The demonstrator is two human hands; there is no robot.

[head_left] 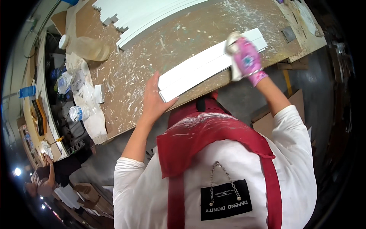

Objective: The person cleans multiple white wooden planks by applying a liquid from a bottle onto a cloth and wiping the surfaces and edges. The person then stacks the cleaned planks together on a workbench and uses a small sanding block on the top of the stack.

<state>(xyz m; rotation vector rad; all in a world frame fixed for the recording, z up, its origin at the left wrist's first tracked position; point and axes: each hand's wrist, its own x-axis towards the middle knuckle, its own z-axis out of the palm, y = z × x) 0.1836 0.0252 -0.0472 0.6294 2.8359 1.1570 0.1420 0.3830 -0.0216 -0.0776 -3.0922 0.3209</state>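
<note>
Two or more long white boards (202,66) lie side by side at a slant along the table's near edge. My bare left hand (155,93) spans their left end, fingers at the far corner and thumb at the near corner, gripping it. Near the right end, my right hand (248,59), in a pink patterned glove, is closed on a crumpled white cloth (236,70) and presses it onto the boards. Motion slightly blurs the cloth, and part of it hangs over the near edge of the boards.
The paint-spattered worktable (137,65) carries a stack of white boards (145,15) at the back. A cloudy plastic jug (89,49) and a white tub (79,113) are on the left. A small grey block (288,34) sits far right. Another person (49,171) works at lower left.
</note>
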